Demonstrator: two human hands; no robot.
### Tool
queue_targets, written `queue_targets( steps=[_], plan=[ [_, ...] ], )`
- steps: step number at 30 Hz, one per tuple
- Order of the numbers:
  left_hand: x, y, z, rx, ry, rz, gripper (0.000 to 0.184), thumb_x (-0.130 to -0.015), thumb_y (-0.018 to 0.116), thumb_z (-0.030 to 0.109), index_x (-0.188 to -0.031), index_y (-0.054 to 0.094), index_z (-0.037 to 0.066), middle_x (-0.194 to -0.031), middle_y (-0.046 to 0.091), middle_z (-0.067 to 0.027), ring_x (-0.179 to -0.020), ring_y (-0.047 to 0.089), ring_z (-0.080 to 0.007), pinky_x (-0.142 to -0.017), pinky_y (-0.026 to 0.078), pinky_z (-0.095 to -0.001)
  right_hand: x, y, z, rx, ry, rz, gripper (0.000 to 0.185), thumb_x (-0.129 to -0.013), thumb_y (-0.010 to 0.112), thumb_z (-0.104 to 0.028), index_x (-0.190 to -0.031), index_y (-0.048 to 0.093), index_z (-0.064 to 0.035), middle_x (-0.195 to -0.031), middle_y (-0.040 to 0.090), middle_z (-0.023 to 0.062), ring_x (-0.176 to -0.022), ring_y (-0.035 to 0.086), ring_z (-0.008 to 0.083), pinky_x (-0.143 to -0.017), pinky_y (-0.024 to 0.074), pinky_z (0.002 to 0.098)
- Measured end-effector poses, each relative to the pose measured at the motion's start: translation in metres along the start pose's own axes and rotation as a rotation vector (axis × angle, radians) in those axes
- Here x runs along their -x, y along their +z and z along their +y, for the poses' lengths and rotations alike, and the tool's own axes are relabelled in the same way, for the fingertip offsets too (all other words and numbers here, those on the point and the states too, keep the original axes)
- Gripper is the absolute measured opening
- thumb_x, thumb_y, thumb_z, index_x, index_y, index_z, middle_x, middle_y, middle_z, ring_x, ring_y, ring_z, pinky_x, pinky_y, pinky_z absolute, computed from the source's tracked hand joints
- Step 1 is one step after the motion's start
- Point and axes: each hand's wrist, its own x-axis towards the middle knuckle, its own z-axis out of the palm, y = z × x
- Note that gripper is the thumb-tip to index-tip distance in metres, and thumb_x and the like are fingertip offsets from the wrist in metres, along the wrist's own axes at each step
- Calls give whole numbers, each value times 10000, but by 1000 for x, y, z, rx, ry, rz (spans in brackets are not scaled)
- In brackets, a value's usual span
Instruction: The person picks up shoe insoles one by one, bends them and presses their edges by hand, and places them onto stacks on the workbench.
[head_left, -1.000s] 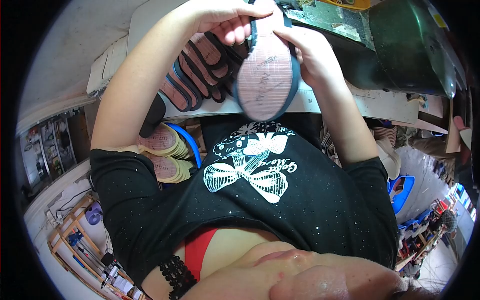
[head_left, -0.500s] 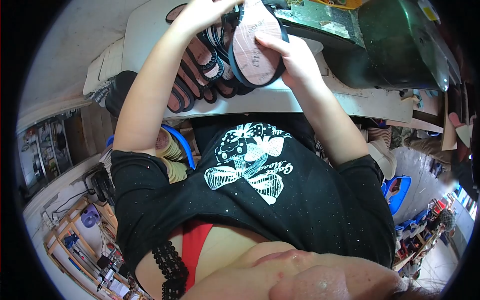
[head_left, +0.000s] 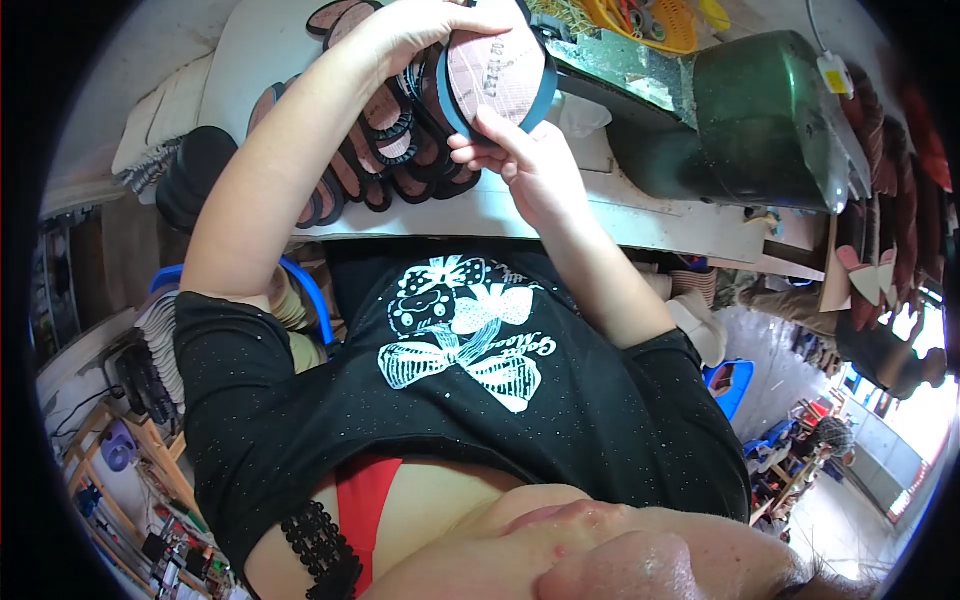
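Both my hands hold a shoe sole (head_left: 492, 75) with a pinkish, printed face and a dark rim, raised above the white table. My left hand (head_left: 425, 30) grips its upper part, thumb lying across the face; the far end is cut off by the frame's top. At the lower end, my right hand (head_left: 530, 165) pinches the rim, with the thumb on the pink face and fingers beneath. Close by, partly behind my left forearm, several similar pink soles with black edges (head_left: 385, 110) lie overlapping in rows on the table.
The white table (head_left: 480, 215) runs in front of my body. A dark green machine housing (head_left: 765, 120) stands at right, with a yellow basket (head_left: 645, 25) behind. Black pieces (head_left: 195, 175) are stacked at left. A blue chair or tub edge (head_left: 305, 300) shows below the table.
My right hand has shifted from the sole's right side to its lower end. My left thumb now lies over the upper face. The whole view has shifted slightly.
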Motion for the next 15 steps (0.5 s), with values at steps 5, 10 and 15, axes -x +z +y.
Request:
queue_targets(
  steps=[5,10,15],
  plan=[
    [-15,-11,5,-656,-26,205,786,-696,798,357,-1280,489,-69,-1150,617,-197,-1055,583,-253,-920,454,-323,-8,8,-2,-83,-57,81,253,-924,574,-213,-1015,611,20,-857,691,144,-716,673,180,-638,489,264],
    [-34,-33,30,-691,171,-349,805,-700,806,370,-1334,458,17,-1264,560,-151,-1225,472,-227,-1032,375,-348,-26,0,-14,-170,-36,90,247,-916,566,-200,-1036,577,16,-846,686,161,-704,669,195,-637,485,273],
    [-64,-42,47,-922,124,-531,614,-750,754,430,-1166,579,15,-1142,614,-119,-1062,549,-209,-927,431,-335,-39,3,-17,-151,-87,167,278,-928,566,-217,-1072,562,21,-881,681,183,-711,671,206,-618,498,283]
  ],
)
